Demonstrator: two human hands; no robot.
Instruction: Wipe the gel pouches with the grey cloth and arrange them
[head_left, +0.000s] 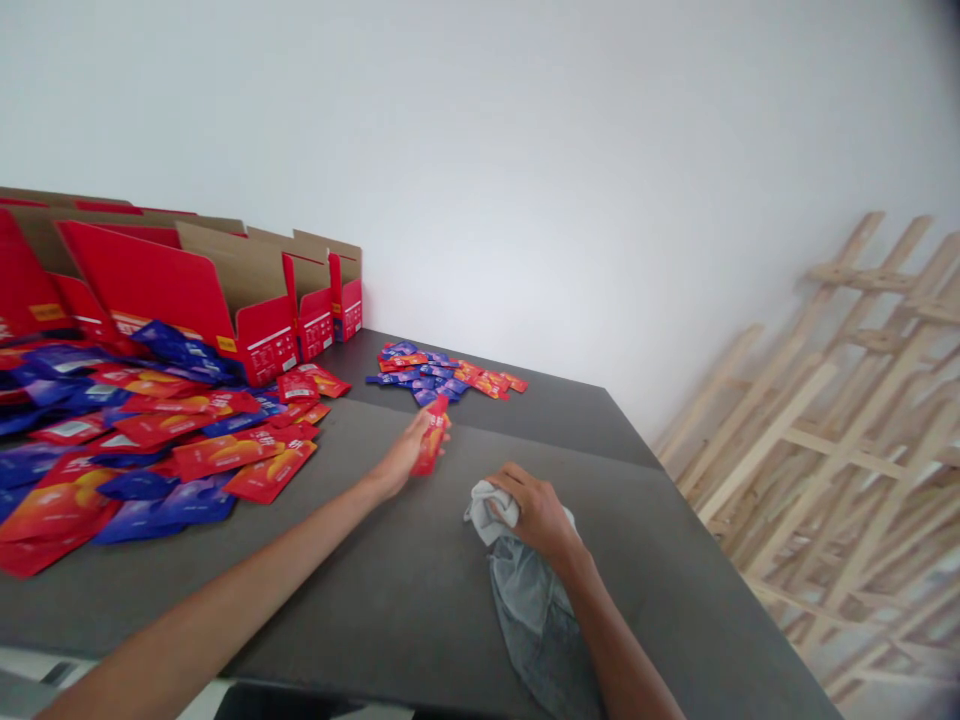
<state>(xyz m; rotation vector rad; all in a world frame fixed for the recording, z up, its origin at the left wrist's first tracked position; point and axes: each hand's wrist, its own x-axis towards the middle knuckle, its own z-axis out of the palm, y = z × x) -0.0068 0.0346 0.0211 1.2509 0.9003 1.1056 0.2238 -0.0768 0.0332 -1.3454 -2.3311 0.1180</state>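
Between the fingers of my left hand (409, 455) is a small red pouch (430, 440), held upright above the dark grey table (405, 560). My right hand (534, 508) is closed around a bunched grey cloth (525, 590), whose loose end trails down toward the table's front edge. Just beyond the left hand lies a small pile of red and blue pouches (435, 370). A larger heap of red and blue pouches (187, 430) spreads over the left of the table.
Open red cardboard boxes (262, 340) with brown insides stand in rows at the back left. Behind the table rises a white wall (525, 200). Wooden slatted frames (840, 450) lean at the right, past the table's right edge.
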